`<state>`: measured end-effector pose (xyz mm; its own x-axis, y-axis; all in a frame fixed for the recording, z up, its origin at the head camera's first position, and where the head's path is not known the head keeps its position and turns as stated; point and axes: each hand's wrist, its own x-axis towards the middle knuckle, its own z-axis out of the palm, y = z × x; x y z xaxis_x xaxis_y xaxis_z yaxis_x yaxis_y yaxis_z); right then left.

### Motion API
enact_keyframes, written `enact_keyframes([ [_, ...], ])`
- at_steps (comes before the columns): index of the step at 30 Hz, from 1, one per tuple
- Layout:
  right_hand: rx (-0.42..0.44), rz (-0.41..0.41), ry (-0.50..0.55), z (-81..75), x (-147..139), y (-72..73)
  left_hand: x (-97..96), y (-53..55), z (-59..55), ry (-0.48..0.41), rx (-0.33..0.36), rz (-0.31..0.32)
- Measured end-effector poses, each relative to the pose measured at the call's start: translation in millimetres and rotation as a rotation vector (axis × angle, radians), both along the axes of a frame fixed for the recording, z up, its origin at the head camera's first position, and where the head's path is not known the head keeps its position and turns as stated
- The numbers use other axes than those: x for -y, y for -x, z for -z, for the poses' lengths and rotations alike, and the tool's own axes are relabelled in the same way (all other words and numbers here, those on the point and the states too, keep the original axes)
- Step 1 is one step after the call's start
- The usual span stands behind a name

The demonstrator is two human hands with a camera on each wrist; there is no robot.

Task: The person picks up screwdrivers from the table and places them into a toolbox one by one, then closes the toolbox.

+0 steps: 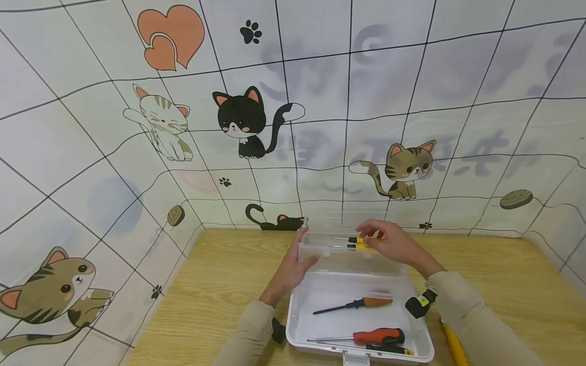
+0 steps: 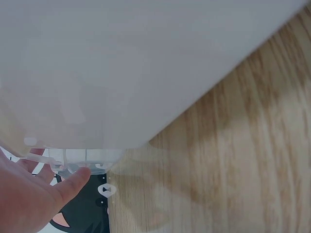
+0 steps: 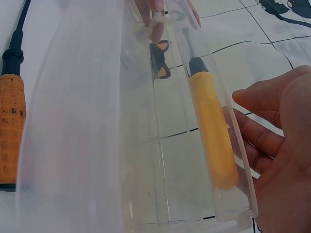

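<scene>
A white toolbox (image 1: 302, 330) stands open, its clear lid (image 1: 320, 262) raised at the back. My left hand (image 1: 293, 262) grips the lid's left end; the left wrist view shows the thumb (image 2: 75, 182) against its clear edge. A yellow-handled screwdriver (image 3: 211, 128) lies in the lid's narrow compartment. The head view shows two such yellow handles, one maybe a reflection. My right hand (image 1: 389, 244) is at the compartment's right end beside the handles, thumb and fingers apart. An orange-handled screwdriver (image 1: 375, 302) and a red-and-black screwdriver (image 1: 373, 336) lie in the toolbox.
A darker handle with a yellow end (image 1: 389, 349) lies at the toolbox's front, beside its white latch (image 1: 356, 359). Right of the box, partly under my right sleeve, a yellow object (image 1: 453, 345) rests on the wooden table (image 1: 220, 284). A cat-patterned wall covering (image 1: 320, 142) rises behind.
</scene>
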<state>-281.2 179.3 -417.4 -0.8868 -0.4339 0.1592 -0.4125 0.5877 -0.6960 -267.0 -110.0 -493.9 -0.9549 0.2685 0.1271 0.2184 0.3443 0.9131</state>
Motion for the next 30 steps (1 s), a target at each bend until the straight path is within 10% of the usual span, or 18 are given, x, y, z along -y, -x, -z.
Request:
enact_keyframes([
  [30, -0.038, 0.032, 0.010, -13.2, -17.8, -17.6, 0.2, -1.0, -1.7, -0.010, -0.005, 0.005],
])
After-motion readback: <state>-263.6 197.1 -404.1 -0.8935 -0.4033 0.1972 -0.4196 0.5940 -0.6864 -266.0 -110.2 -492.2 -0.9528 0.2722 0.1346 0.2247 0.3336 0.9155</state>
